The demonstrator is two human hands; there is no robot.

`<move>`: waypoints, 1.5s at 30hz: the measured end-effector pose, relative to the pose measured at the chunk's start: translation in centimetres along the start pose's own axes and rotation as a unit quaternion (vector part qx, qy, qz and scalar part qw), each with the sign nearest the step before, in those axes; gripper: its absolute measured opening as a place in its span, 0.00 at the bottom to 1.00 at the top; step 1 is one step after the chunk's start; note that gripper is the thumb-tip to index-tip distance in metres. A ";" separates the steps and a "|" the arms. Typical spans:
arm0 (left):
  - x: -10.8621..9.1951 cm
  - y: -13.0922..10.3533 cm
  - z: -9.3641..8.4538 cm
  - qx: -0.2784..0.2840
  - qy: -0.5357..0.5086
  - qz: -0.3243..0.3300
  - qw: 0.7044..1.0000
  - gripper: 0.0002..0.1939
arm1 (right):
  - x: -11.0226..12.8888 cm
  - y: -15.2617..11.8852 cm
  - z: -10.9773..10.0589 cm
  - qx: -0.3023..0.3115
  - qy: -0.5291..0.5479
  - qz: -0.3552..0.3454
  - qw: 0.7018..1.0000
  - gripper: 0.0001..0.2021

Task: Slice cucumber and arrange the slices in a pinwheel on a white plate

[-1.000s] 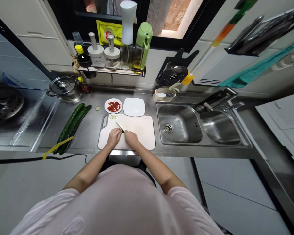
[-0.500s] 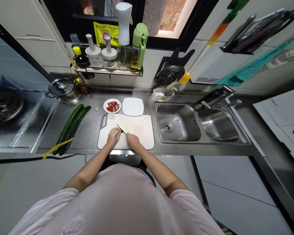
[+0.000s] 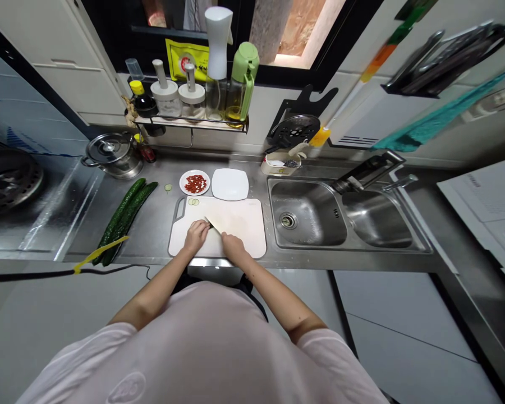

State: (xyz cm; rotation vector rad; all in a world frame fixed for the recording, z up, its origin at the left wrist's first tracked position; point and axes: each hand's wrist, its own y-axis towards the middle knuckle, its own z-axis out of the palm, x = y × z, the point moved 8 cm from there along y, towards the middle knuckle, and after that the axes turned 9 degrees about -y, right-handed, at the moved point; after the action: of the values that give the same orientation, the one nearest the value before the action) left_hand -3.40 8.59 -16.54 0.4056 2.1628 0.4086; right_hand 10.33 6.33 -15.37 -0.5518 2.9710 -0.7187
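Note:
A white cutting board (image 3: 239,216) lies on the steel counter before me. My right hand (image 3: 234,247) is wrapped round the handle of a knife (image 3: 214,224), whose blade points up and to the left over the board. My left hand (image 3: 196,235) pinches a small dark green piece of cucumber (image 3: 211,225) beside the blade; my fingers hide most of it. Thin pale slices (image 3: 193,201) rest at the board's upper left. Behind the board stand a plate of chopped red pieces (image 3: 194,183) and a bare white plate (image 3: 230,184).
Two long cucumbers (image 3: 124,219) lie left of the board, near a single slice (image 3: 168,187). A lidded pot (image 3: 113,155) stands at the back left. The double sink (image 3: 307,213) is to the right. Above the counter hangs a rack (image 3: 193,123) with bottles and jars.
My right hand and the knife have shifted slightly to the right. My left hand stays at the green piece. The whole view has moved a little.

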 end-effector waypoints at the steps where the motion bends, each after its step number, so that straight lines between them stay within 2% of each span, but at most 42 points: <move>1: 0.0 0.0 0.0 -0.001 0.000 0.000 1.000 0.10 | 0.0 -0.1 0.0 0.001 0.000 0.001 1.000 0.13; 19: 0.2 -0.1 -0.1 -0.004 -0.007 -0.003 1.000 0.10 | -0.9 -1.1 1.2 -0.001 0.006 0.006 1.000 0.12; 37: -0.1 0.2 -0.3 -0.005 -0.023 -0.017 1.000 0.09 | -2.3 -2.6 2.1 0.041 0.005 0.018 0.999 0.14; 45: 0.1 0.4 -0.6 -0.010 -0.028 -0.042 0.999 0.08 | -3.7 -3.7 1.6 0.012 0.013 0.043 0.999 0.12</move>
State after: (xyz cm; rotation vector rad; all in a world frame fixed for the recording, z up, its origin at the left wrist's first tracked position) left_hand -3.86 8.95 -16.10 0.3102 2.1110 0.3678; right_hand 15.24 3.85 -15.36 -0.4140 2.9844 -0.7577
